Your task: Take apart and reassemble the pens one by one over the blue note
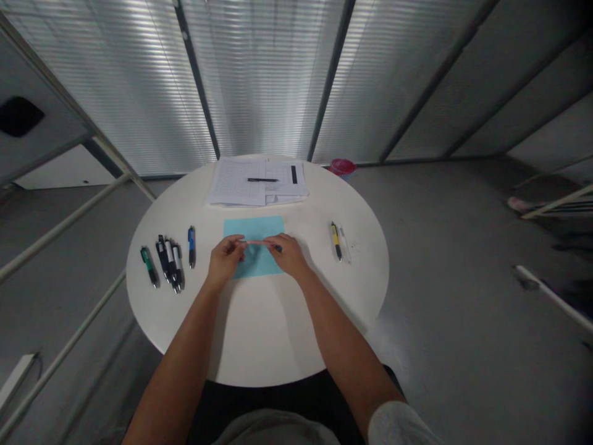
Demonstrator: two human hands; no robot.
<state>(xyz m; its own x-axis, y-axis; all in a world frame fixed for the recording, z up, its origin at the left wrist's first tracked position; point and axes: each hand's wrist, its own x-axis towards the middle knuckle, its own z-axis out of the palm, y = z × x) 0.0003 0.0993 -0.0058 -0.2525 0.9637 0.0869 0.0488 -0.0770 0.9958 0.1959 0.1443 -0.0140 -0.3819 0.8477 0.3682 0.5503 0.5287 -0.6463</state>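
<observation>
Both my left hand [226,258] and my right hand [290,255] hold a pink-barrelled pen [258,242] level between them, just above a light blue sheet of paper [254,227]. Its dark tip shows past my right fingers. The hands hide the middle of the sheet. Left of them lie a blue pen [191,247], a bunch of black and white pens [169,262] and a green pen [149,267]. To the right lie a yellow and black pen [336,241] and a clear pen [344,244], out of reach of my fingers.
The round white table [259,327] bears a stack of printed forms [236,185] with a black pen [262,180] on top. A red cup [343,167] stands past the far rim. Metal rails [60,228] run along the left, over a grey floor.
</observation>
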